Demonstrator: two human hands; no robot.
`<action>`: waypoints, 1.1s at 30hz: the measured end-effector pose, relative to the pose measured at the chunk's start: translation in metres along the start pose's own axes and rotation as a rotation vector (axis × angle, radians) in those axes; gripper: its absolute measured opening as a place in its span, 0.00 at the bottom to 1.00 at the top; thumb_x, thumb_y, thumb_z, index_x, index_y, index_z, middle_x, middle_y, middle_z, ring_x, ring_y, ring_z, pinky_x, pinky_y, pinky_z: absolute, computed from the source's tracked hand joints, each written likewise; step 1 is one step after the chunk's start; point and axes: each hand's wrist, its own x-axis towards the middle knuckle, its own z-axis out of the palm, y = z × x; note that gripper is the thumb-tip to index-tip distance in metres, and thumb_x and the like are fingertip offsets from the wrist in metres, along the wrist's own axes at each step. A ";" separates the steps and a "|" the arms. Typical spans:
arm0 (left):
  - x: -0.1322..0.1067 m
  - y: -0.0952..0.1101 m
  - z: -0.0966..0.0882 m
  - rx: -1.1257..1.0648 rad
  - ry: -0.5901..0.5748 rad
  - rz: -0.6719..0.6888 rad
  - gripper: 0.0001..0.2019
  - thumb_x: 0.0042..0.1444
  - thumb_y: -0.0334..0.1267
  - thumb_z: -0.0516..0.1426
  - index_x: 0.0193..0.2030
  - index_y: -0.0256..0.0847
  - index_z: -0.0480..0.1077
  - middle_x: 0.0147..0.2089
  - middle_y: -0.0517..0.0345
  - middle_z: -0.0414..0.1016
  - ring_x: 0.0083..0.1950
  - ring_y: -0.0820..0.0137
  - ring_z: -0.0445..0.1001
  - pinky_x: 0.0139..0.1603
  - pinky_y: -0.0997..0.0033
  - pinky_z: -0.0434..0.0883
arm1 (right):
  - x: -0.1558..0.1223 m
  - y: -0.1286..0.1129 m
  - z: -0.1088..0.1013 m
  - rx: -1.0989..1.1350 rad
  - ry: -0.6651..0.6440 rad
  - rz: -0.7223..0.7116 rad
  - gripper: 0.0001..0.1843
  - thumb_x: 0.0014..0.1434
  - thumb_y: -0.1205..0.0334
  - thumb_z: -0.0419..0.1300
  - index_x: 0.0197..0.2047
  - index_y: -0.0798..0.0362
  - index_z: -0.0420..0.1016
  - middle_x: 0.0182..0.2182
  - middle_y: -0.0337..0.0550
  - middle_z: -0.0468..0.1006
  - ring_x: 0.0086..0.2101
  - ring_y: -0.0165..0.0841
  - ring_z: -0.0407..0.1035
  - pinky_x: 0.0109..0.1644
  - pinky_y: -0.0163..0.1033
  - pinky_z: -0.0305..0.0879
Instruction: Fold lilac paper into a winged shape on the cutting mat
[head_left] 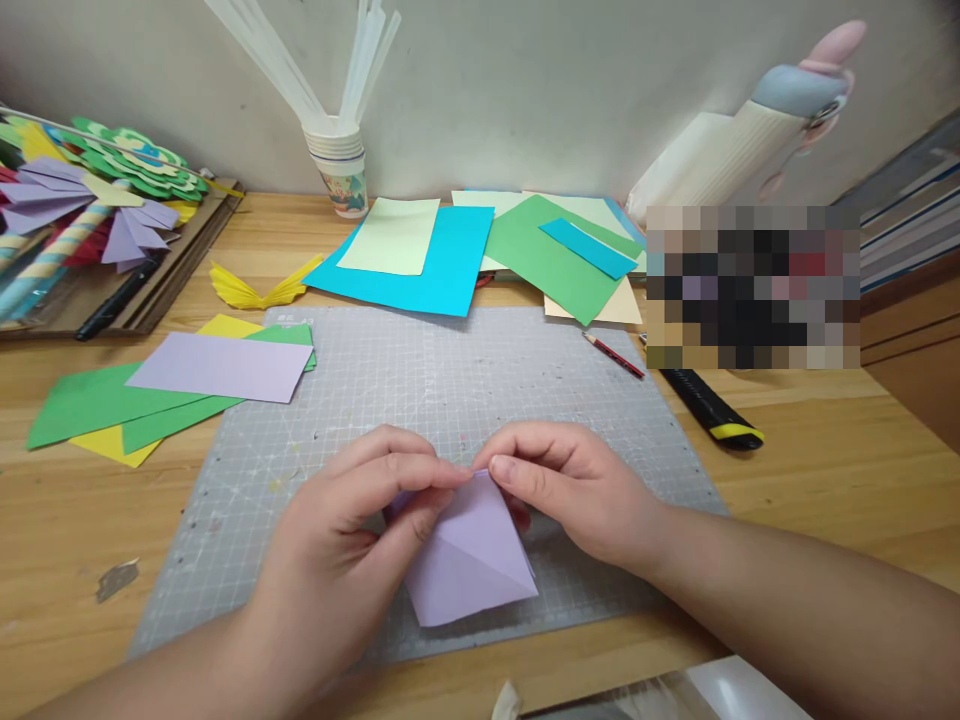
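Observation:
Between my two hands is a folded sheet of purple paper point(469, 560), with creases across its face and its wide end toward me. My left hand point(375, 510) pinches its upper left part between thumb and fingers. At the top corner, the thumb and forefinger of my right hand point(555, 485) grip the far edge; its other fingers curl behind the paper. The fingertips of both hands nearly meet there. Beneath lies a grey gridded cutting mat point(300, 560).
Purple, green and yellow paper strips point(217, 368) lie left. Blue and green sheets point(450, 260) line the back, near a paper cup point(345, 180) of clear sticks. A pencil point(615, 355) and a black-yellow cutter point(712, 410) lie right. A cardboard box point(172, 275) holds paper crafts.

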 end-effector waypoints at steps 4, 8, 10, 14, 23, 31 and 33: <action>0.000 -0.001 0.000 -0.019 0.000 0.013 0.15 0.59 0.25 0.56 0.42 0.52 0.74 0.37 0.65 0.74 0.39 0.77 0.74 0.36 0.80 0.71 | 0.002 -0.001 -0.001 0.037 -0.012 0.037 0.17 0.59 0.47 0.60 0.33 0.54 0.74 0.22 0.34 0.67 0.22 0.25 0.61 0.25 0.33 0.59; 0.000 0.000 0.000 -0.022 -0.004 0.026 0.15 0.59 0.25 0.55 0.41 0.52 0.75 0.37 0.65 0.74 0.38 0.78 0.74 0.35 0.82 0.71 | 0.002 -0.002 0.000 0.018 -0.013 0.034 0.15 0.60 0.50 0.59 0.33 0.55 0.73 0.21 0.34 0.67 0.22 0.25 0.60 0.25 0.33 0.60; 0.001 0.001 0.000 -0.014 -0.003 0.031 0.15 0.59 0.25 0.55 0.41 0.53 0.75 0.37 0.66 0.74 0.37 0.78 0.74 0.35 0.83 0.70 | 0.001 -0.001 0.001 -0.055 0.019 -0.001 0.13 0.61 0.54 0.57 0.32 0.54 0.72 0.22 0.34 0.67 0.23 0.25 0.60 0.26 0.32 0.59; 0.001 0.001 -0.001 -0.004 -0.022 0.035 0.17 0.58 0.25 0.56 0.43 0.55 0.76 0.37 0.65 0.75 0.37 0.78 0.75 0.34 0.83 0.70 | -0.001 0.001 0.004 -0.216 0.081 -0.079 0.08 0.61 0.61 0.56 0.32 0.54 0.71 0.23 0.34 0.67 0.23 0.24 0.60 0.25 0.31 0.58; 0.002 0.003 0.003 -0.019 0.006 -0.027 0.12 0.57 0.28 0.57 0.41 0.52 0.75 0.35 0.65 0.77 0.36 0.75 0.75 0.33 0.79 0.71 | -0.003 0.003 0.002 -0.367 0.129 -0.227 0.03 0.58 0.65 0.59 0.37 0.49 0.71 0.32 0.38 0.75 0.30 0.29 0.69 0.32 0.35 0.67; 0.004 0.002 0.001 -0.042 0.020 -0.086 0.08 0.57 0.30 0.57 0.37 0.49 0.75 0.34 0.65 0.77 0.35 0.74 0.75 0.33 0.76 0.71 | 0.001 0.005 0.001 -0.207 0.069 -0.121 0.03 0.58 0.63 0.61 0.37 0.51 0.72 0.29 0.35 0.73 0.27 0.26 0.67 0.31 0.33 0.65; 0.005 0.003 0.002 -0.047 -0.006 -0.091 0.07 0.57 0.31 0.57 0.36 0.49 0.75 0.34 0.64 0.77 0.35 0.73 0.75 0.33 0.75 0.71 | 0.000 0.006 0.001 -0.173 0.076 -0.145 0.04 0.58 0.66 0.62 0.37 0.51 0.70 0.31 0.34 0.73 0.29 0.25 0.68 0.32 0.32 0.66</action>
